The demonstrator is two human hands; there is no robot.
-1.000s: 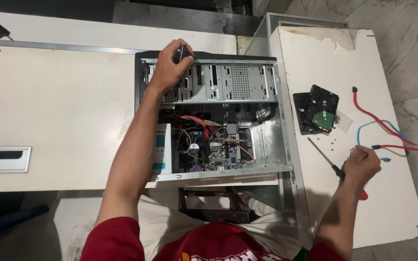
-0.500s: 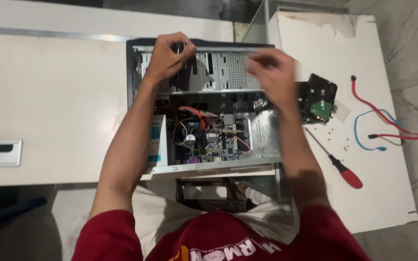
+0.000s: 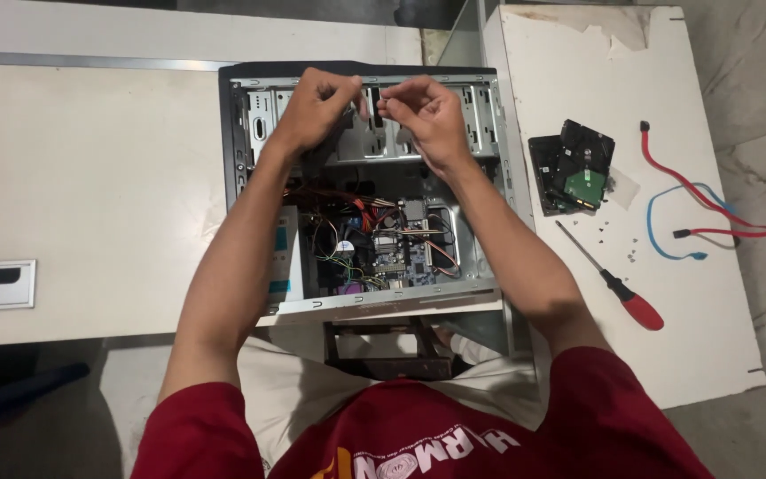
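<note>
Soft, even light falls from above me, bright enough that the white tabletop on my right [image 3: 578,71] and the cream table on my left [image 3: 90,177] look pale but not blown out. My forearms throw only faint shadows. The inside of the open grey metal computer case [image 3: 365,231] is darker, its wiring murky. My left hand [image 3: 316,111] and right hand [image 3: 427,115] are slightly soft at the fingertips. Straight edges bow a little near the corners, and the lower left corner sinks into shadow.
</note>
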